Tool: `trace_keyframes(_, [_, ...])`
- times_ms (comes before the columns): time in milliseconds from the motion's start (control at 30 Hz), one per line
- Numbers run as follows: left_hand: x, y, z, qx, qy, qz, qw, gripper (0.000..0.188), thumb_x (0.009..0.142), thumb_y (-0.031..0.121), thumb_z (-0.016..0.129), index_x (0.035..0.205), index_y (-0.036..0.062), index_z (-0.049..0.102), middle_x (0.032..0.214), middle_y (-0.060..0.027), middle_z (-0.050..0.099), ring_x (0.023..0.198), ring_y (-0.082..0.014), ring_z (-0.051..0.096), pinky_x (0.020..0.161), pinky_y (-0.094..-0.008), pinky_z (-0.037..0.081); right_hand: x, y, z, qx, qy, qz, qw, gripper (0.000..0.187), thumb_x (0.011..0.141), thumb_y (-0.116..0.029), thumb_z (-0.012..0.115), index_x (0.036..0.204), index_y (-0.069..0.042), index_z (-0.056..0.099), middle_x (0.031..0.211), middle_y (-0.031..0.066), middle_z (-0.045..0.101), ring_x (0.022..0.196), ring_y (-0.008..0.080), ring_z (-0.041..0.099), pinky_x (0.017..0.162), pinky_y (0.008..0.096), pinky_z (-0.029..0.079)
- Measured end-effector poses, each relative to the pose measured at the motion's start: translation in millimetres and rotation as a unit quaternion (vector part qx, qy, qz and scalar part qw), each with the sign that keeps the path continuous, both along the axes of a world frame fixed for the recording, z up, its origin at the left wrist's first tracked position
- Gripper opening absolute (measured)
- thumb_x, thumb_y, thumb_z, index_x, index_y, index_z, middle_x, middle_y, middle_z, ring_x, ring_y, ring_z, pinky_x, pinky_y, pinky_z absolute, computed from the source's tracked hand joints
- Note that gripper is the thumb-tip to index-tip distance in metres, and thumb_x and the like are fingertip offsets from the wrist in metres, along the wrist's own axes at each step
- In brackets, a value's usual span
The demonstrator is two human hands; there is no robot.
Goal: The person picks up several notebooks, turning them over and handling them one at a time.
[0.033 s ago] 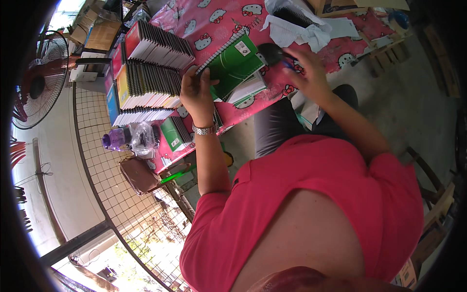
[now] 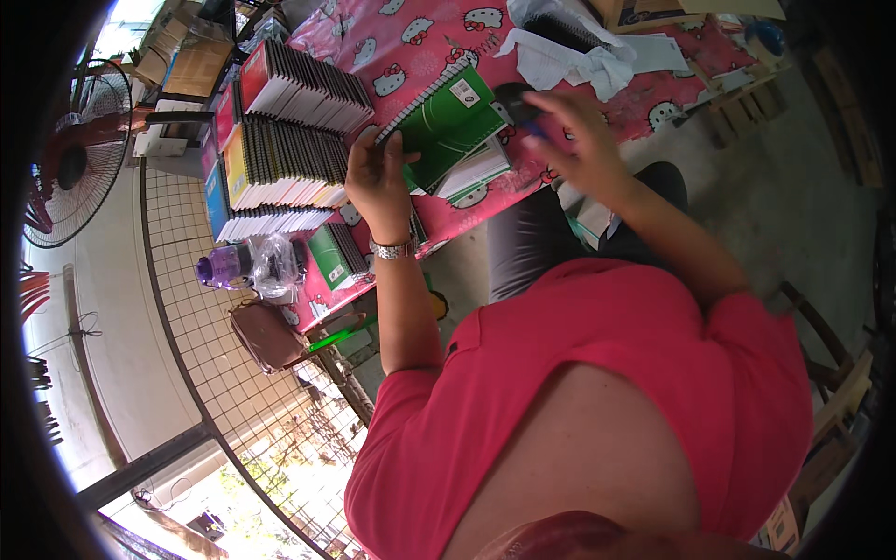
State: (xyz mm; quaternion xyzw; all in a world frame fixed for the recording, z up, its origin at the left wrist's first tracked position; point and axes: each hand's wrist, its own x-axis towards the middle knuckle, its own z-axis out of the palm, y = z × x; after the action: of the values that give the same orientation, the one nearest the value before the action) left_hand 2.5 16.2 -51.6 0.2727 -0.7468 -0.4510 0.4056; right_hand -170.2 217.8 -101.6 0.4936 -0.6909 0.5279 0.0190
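My left hand [image 2: 378, 177] grips a green spiral notebook [image 2: 453, 121] by its coil side, thumb over the cover. The notebook is tilted above other green-edged notebooks with white pages [image 2: 476, 175] lying on the table. Off its right end, my right hand [image 2: 583, 149] is closed around something with a blue part, blurred and mostly hidden by the fingers. A dark rounded object [image 2: 512, 98] shows at those fingertips, near the notebook's corner; whether I hold it or it lies on the table is unclear.
Stacks of spiral notebooks [image 2: 285, 154] stand on the pink patterned tablecloth [image 2: 411, 75] to the left. Nearer me are a green notebook pile [image 2: 334, 257] and a purple bottle [image 2: 221, 268]. Crumpled white wrapping [image 2: 569, 61] lies at the far right. A fan [image 2: 79, 154] stands far left.
My right hand has shifted slightly left, toward the notebook's right end. My left hand and the notebook stay in place.
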Motion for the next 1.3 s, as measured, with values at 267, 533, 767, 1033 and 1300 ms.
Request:
trace_keyframes(267, [1,5,-13,-0.104,0.012,0.077,0.992,0.014,0.082,0.0,0.073,0.094,-0.0025,0.068,0.074,-0.0053,0.068,0.064,-0.0108,0.065,0.057,-0.0257,0.05,47,-58,56,-0.024,0.153,0.073,0.985,0.05,0.077,-0.023,0.076,0.124,-0.01,0.063,0.118,0.0053,0.06,0.107,0.0282,0.054,0.093,0.0437,0.042])
trace_keyframes(533, [2,20,-7,-0.264,-0.056,0.123,0.955,0.016,0.076,-0.003,0.073,0.091,0.0017,0.068,0.083,-0.0089,0.068,0.066,-0.0135,0.065,0.057,-0.0297,0.052,39,-55,71,0.182,-0.312,0.29,0.886,0.039,0.088,-0.024,0.071,0.118,-0.001,0.064,0.102,0.0122,0.064,0.088,0.0235,0.062,0.074,0.0361,0.05])
trace_keyframes(767, [84,-9,-33,0.148,0.148,0.239,0.948,0.013,0.092,0.004,0.065,0.103,-0.0021,0.061,0.093,-0.0101,0.067,0.068,-0.015,0.064,0.049,-0.0245,0.051,-27,-30,3,0.012,0.031,-0.011,0.999,0.034,0.09,-0.021,0.069,0.12,-0.006,0.062,0.102,0.0126,0.066,0.093,0.0266,0.066,0.08,0.0356,0.052])
trace_keyframes(1033, [140,-17,-122,-0.184,-0.361,0.364,0.839,0.03,0.078,0.013,0.076,0.105,0.0069,0.063,0.107,-0.0131,0.055,0.098,-0.0333,0.056,0.079,-0.0475,0.049,-46,-7,-115,0.178,0.193,-0.01,0.965,0.034,0.076,-0.019,0.075,0.105,-0.01,0.061,0.101,0.0126,0.063,0.098,0.0367,0.06,0.086,0.0467,0.047])
trace_keyframes(1300, [-23,33,17,-0.45,-0.255,-0.092,0.851,0.033,0.076,0.023,0.079,0.103,0.0081,0.066,0.102,-0.0102,0.064,0.094,-0.0307,0.062,0.077,-0.0427,0.052,-51,-39,-14,0.057,0.086,0.01,0.995,0.018,0.084,-0.01,0.07,0.1,-0.005,0.064,0.091,0.0089,0.064,0.082,0.0264,0.064,0.075,0.0358,0.05])
